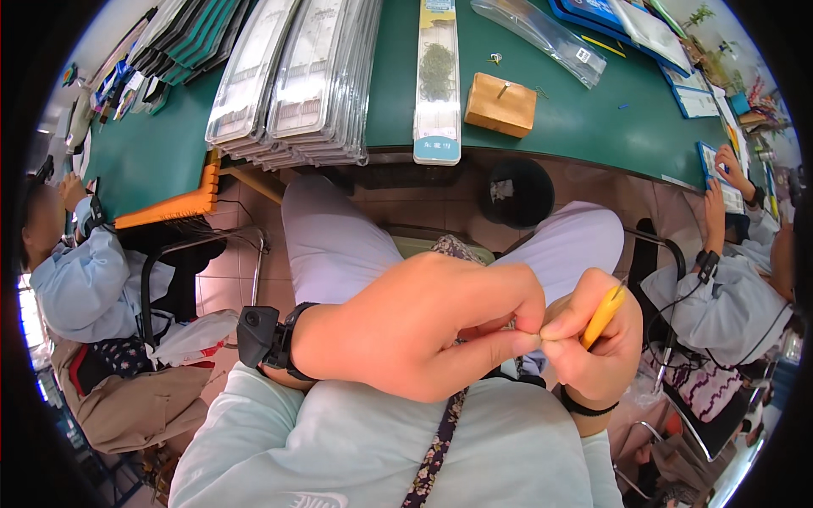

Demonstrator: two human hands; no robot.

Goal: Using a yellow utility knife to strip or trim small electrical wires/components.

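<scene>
R grip [597,360] (yel. tool [603,317]) off tbl-edge [584,155]

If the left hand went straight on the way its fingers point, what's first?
The right hand, right at the left hand's fingertips; depth is unclear, so can't say whether they already touch.

Slim yellow tool [604,315], slanted, thin-tipped, held midair

Smooth tool [603,317], glossy plastic cases [301,85]
</scene>
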